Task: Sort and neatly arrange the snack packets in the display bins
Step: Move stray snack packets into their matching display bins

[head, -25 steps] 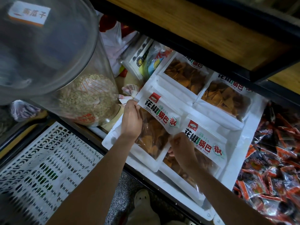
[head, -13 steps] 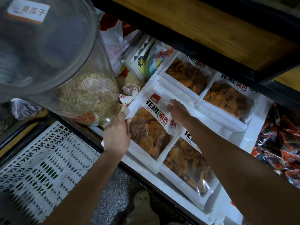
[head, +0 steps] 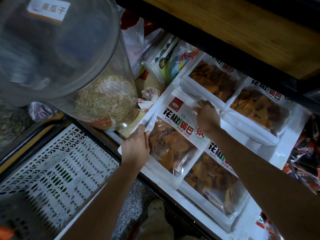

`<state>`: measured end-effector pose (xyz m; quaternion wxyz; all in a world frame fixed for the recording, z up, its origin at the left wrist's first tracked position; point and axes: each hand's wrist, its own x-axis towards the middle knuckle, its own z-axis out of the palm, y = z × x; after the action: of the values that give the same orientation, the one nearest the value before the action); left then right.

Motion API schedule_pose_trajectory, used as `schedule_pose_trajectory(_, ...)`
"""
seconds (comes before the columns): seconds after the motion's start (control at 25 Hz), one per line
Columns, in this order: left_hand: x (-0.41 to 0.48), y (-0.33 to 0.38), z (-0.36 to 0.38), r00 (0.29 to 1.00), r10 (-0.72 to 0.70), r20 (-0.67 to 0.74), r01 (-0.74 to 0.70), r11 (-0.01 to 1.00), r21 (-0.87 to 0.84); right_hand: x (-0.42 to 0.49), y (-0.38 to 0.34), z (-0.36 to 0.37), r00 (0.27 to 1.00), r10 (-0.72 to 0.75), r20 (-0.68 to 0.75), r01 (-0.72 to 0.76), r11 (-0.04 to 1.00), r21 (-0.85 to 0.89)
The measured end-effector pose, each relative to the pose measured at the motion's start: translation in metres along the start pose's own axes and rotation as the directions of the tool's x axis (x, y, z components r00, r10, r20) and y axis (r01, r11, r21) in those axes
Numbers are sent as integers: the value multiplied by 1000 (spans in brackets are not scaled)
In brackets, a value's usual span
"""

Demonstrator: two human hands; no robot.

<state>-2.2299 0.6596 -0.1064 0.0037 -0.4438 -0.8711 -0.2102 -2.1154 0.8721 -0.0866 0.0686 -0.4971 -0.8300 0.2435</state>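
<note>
Several white snack packets of orange crisps lie flat in a white display bin (head: 280,154). My left hand (head: 136,146) pinches the left edge of the near-left packet (head: 173,135). My right hand (head: 206,116) grips the top flap of that same packet, fingers curled over its white upper part. A second packet (head: 214,184) lies below and to the right, partly under my right forearm. Two more packets, one at the back left (head: 213,78) and one at the back right (head: 259,106), lie under the shelf.
A large clear jar of seeds (head: 103,99) stands close on the left. Colourful bags (head: 171,61) are stacked behind the bin. Red wrapped snacks (head: 304,153) fill the neighbouring bin on the right. A wooden shelf (head: 225,26) overhangs the back. A white perforated panel (head: 57,168) lies lower left.
My right hand has left the lower-right packet and reached up to the top of the near-left packet. My left hand slid down along that packet's left edge.
</note>
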Motion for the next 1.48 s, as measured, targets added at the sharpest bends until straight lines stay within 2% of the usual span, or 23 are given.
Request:
schedule_pose_trajectory(0.12,-11,-9,6,998,-38,56,38,999,6,-13,3,-3,997,-59,-48,55,995,-78)
schedule_pose_trajectory(0.24,-4,-10,3,996,-55,75,54,998,19,-5,-1,4,999,0,-50,1,1000,23)
schedule_pose_trajectory(0.32,3,-10,-5,990,-59,126,47,994,97,3,-5,11,1000,15,-12,-14,998,53)
schedule_pose_trajectory(0.4,7,-8,-11,947,-174,271,129,976,174,10,-4,13,998,27,56,-32,996,82)
schedule_pose_trajectory(0.44,8,-8,-12,928,-221,298,165,965,204,11,-1,14,996,17,87,-25,996,90)
schedule_pose_trajectory(0.52,10,-4,-14,921,-274,278,216,951,220,4,2,13,993,-97,69,94,995,44)
schedule_pose_trajectory(0.56,9,-2,-14,947,-243,209,199,957,212,-6,4,12,982,-184,34,184,983,14)
schedule_pose_trajectory(0.64,3,1,-11,998,-43,54,34,987,155,-33,11,5,952,-303,-42,304,952,27)
schedule_pose_trajectory(0.72,-9,17,-11,970,240,-42,-242,968,-65,-60,36,-10,962,-244,-124,251,967,47)
schedule_pose_trajectory(0.8,-32,43,-7,852,523,18,-506,832,-228,-78,75,-30,990,-114,-88,113,993,-20)
schedule_pose_trajectory(0.88,-57,65,7,657,733,174,-664,673,-326,-83,109,-44,995,-30,94,41,992,-118)
schedule_pose_trajectory(0.92,-68,72,15,576,787,219,-714,616,-333,-82,120,-48,985,1,173,23,990,-136)
schedule_pose_trajectory(0.96,-75,73,21,536,810,239,-742,586,-324,-80,124,-49,977,27,210,2,991,-136)
schedule_pose_trajectory(1.0,-79,72,26,526,817,236,-758,576,-304,-78,125,-50,977,45,210,-18,991,-131)
schedule_pose_trajectory(1.12,-86,68,30,526,821,222,-774,570,-275,-80,128,-53,989,74,128,-57,990,-130)
schedule_pose_trajectory(1.28,-96,67,38,565,791,235,-742,611,-275,-87,129,-51,991,110,81,-109,994,-14)
schedule_pose_trajectory(1.36,-100,66,41,572,779,257,-725,627,-286,-88,129,-48,992,92,80,-93,996,1)
schedule_pose_trajectory(1.48,-103,65,41,570,777,269,-735,628,-255,-89,131,-52,988,27,154,-25,1000,-17)
